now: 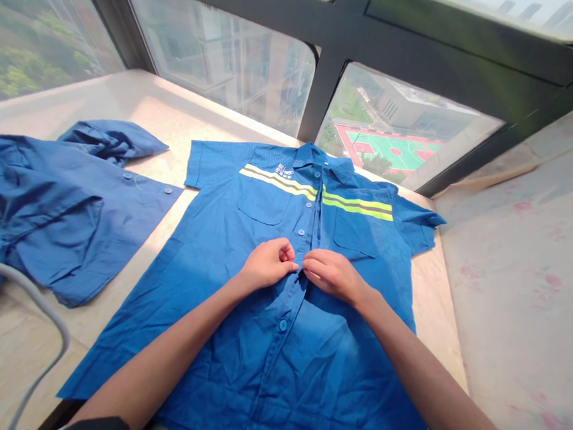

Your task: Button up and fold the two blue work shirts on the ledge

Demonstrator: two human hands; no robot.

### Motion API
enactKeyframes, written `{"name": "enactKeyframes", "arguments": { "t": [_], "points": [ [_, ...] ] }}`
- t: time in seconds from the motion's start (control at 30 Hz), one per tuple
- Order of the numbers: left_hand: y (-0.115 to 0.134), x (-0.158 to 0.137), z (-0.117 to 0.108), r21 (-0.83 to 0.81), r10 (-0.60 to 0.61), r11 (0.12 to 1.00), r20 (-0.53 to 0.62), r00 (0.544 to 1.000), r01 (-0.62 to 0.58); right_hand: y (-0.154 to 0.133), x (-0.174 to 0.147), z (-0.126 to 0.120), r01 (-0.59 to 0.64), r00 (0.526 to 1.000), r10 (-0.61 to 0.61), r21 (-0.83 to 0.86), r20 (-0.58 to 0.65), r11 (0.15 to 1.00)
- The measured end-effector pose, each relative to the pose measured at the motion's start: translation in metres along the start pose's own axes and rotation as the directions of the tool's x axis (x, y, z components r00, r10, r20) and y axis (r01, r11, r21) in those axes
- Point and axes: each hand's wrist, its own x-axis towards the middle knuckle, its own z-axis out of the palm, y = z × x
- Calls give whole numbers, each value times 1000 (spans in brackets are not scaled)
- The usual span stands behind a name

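Observation:
A blue short-sleeved work shirt (199, 301) lies spread out face up, its collar toward the window. Yellow-green reflective strips cross its chest, with a small white emblem above the left one. My left hand (271, 262) pinches the button placket near the middle of the front. Close by on the other front edge, my right hand (331, 272) has its fingers pressed together on the cloth. Whatever button lies between the fingertips is hidden. Buttons show on the placket above the hands, and one button (283, 325) shows below them.
Another blue garment (61, 202) lies crumpled on the pale sill (175, 108) at the left. A grey hose or cable (52, 315) curves across the lower left. Windows with a dark frame (321, 97) rise behind, and a floral curtain (525, 296) hangs at the right.

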Motion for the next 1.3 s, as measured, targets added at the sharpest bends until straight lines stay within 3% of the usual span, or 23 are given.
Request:
{"name": "enactKeyframes", "arguments": {
  "t": [0.23, 0.53, 0.7, 0.87, 1.13, 1.3],
  "points": [
    [0, -2, 2, -30, -18, 999, -19, 1000, 18, 1, -5, 6, 3, 998, -1, 36, -55, 999],
    [-6, -4, 4, -260, 1, 966, -33, 999, -10, 1, -9, 18, 37, 970, -31, 21, -240, 999],
    [-7, -3, 4, -298, -29, 954, -1, 1000, 28, 1, -10, 25, -7, 974, 18, 49, -224, 999],
    [-4, -3, 3, -272, -59, 960, 23, 998, 63, 1, -10, 25, -41, 980, 55, 76, -190, 996],
    [1, -5, 3, -95, -51, 994, -39, 998, 47, -1, -10, 24, -75, 985, 86, 75, -151, 994],
    [2, -6, 2, -116, -54, 992, -32, 998, 50, 0, -10, 24, -49, 983, 58, 53, -174, 997]
  ]
}}
